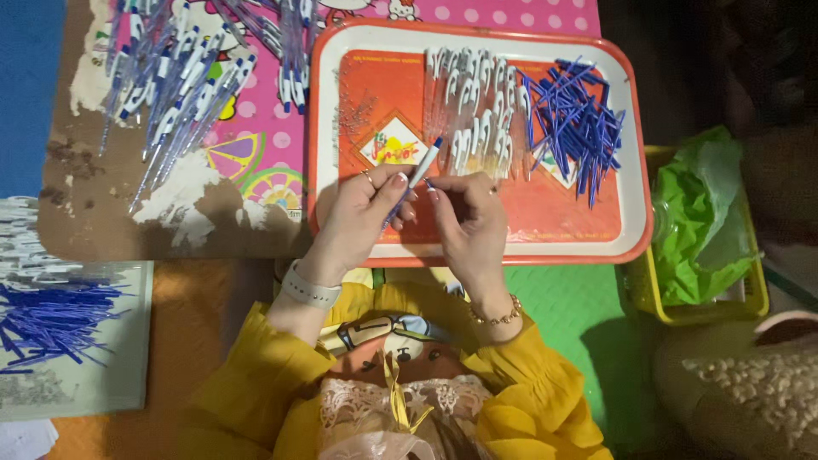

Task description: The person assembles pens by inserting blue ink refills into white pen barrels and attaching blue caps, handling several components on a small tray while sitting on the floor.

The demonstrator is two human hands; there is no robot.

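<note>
Here, upper left of the frame: a heap of assembled pens [175,81] on the worn counter [94,213]. Lower left, loose blue refills [51,319] on a grey board. At centre I see the left hand [362,213] closed around a pen [416,181], white cap pointing up-right, over the orange tray [477,247]. The right hand [469,217] pinches the pen's lower end, fingers curled. On the tray, white caps [477,111], then blue refills [575,123]. Far right, a green bag [703,213].
</note>
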